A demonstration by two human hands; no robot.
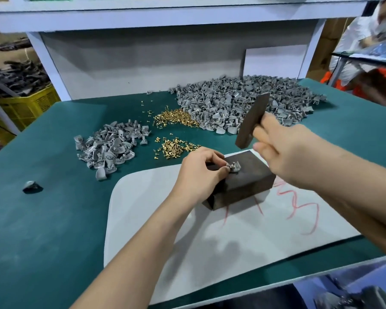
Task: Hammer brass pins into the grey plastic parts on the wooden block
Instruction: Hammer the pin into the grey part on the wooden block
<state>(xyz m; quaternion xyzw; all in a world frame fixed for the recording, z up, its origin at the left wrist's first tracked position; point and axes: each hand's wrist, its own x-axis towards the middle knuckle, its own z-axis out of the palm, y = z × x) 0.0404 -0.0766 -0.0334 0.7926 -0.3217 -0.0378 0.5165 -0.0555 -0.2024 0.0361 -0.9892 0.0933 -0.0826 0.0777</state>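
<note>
Green bench (pixel 54 208); yellow crate (pixel 25 108) holds dark parts (pixel 20 81); right hand (pixel 285 150) grips hammer (pixel 252 121).

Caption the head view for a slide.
Hammering step: left hand pinches a grey part on the block; right hand holds the hammer raised.

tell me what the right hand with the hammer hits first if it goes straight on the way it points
Most likely the grey part and its pin on the wooden block, just below the hammer. The left hand pinches that part beside the line; depth is unclear.
</note>
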